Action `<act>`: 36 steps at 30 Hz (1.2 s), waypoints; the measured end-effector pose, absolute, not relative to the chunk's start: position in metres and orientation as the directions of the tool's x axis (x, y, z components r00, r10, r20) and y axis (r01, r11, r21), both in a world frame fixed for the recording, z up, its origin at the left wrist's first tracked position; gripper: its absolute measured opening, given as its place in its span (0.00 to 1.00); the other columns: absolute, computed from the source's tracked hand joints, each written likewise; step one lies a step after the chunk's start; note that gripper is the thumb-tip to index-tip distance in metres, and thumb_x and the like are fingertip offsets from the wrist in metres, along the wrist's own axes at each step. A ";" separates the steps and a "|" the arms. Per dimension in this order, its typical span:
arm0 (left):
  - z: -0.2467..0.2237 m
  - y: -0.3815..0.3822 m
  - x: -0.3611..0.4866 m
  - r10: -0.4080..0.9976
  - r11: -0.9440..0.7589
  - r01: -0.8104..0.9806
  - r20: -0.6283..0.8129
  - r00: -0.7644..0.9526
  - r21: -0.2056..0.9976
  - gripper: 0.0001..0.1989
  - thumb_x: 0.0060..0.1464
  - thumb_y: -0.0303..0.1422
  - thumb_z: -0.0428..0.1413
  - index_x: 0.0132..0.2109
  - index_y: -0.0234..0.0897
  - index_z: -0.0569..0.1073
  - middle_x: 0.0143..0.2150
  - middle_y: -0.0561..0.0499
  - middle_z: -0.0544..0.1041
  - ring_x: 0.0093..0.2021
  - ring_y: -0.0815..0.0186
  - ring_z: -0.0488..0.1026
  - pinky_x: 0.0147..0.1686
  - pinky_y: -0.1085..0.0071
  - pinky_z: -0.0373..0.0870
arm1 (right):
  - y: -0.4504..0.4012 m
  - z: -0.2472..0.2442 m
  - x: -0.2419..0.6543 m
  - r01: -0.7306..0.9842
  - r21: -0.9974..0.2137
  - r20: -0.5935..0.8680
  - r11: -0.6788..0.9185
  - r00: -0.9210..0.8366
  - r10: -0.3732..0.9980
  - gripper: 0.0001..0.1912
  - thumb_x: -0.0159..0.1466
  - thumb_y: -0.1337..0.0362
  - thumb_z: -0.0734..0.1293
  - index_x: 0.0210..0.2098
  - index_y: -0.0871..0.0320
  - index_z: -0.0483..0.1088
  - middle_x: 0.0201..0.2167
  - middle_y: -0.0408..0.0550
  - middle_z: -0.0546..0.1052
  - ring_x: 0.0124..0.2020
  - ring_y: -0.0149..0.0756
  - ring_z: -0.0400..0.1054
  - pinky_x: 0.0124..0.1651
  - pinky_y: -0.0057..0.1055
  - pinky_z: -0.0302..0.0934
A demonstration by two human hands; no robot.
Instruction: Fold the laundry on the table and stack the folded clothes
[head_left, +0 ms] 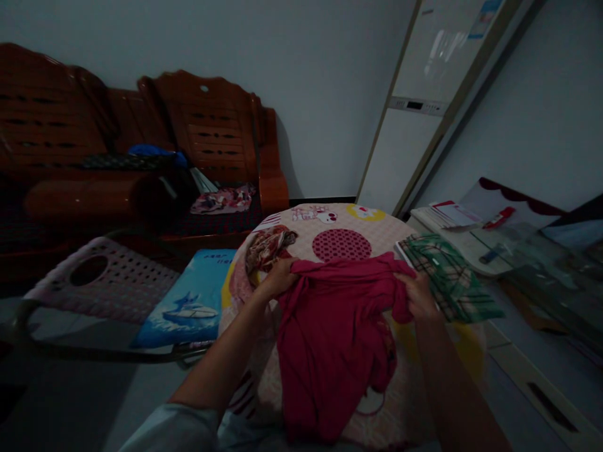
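A dark pink garment point(330, 339) is stretched between my two hands above a round table with a patterned cloth point(372, 220). My left hand point(281, 277) is closed on its upper left corner, and my right hand point(418, 294) grips the upper right part. The rest of the fabric hangs and lies in folds towards me, its lower edge near my body. Just beyond my left hand is a crumpled red and brown patterned cloth point(268, 246). To the right of my right hand lies a green plaid folded cloth point(447, 276).
A woven chair point(108, 276) with a blue cushion point(193, 295) stands at left. Behind it is a wooden sofa point(207, 132) with clothes on the seat. A tall white air conditioner point(409, 144) stands at the back. Papers point(447, 213) and a glass-topped surface point(541, 263) are at right.
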State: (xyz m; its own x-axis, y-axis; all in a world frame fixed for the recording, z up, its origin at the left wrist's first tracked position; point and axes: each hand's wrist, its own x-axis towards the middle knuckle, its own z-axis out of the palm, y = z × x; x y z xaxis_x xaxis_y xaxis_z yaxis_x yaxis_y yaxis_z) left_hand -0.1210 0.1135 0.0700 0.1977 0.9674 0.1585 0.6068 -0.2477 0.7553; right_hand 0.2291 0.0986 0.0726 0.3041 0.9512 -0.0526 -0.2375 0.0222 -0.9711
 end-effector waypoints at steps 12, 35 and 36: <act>0.090 0.205 -0.113 0.906 -0.188 0.882 0.423 -0.014 0.431 0.32 0.46 0.27 0.60 0.60 0.30 0.66 0.63 0.33 0.66 0.64 0.46 0.63 0.61 0.53 0.60 | 0.202 0.085 0.224 0.651 -0.757 0.379 0.057 0.366 0.850 0.35 0.49 0.64 0.70 0.56 0.66 0.68 0.55 0.63 0.74 0.54 0.51 0.68 0.58 0.45 0.60; 0.008 0.071 -0.129 0.992 0.033 0.900 0.097 -0.084 0.435 0.07 0.59 0.35 0.54 0.41 0.36 0.69 0.38 0.44 0.78 0.42 0.58 0.77 0.41 0.67 0.69 | 0.049 0.040 0.226 0.847 -0.521 0.131 -0.104 0.200 0.971 0.15 0.55 0.66 0.63 0.37 0.58 0.78 0.30 0.50 0.81 0.34 0.40 0.74 0.38 0.30 0.63; 0.010 0.070 -0.129 0.991 0.047 0.899 0.090 -0.096 0.436 0.07 0.59 0.35 0.53 0.41 0.36 0.69 0.38 0.44 0.79 0.42 0.58 0.77 0.41 0.67 0.69 | 0.051 0.045 0.244 0.815 -0.549 0.212 -0.185 0.350 0.912 0.14 0.54 0.64 0.63 0.35 0.59 0.78 0.30 0.51 0.81 0.33 0.42 0.73 0.36 0.31 0.63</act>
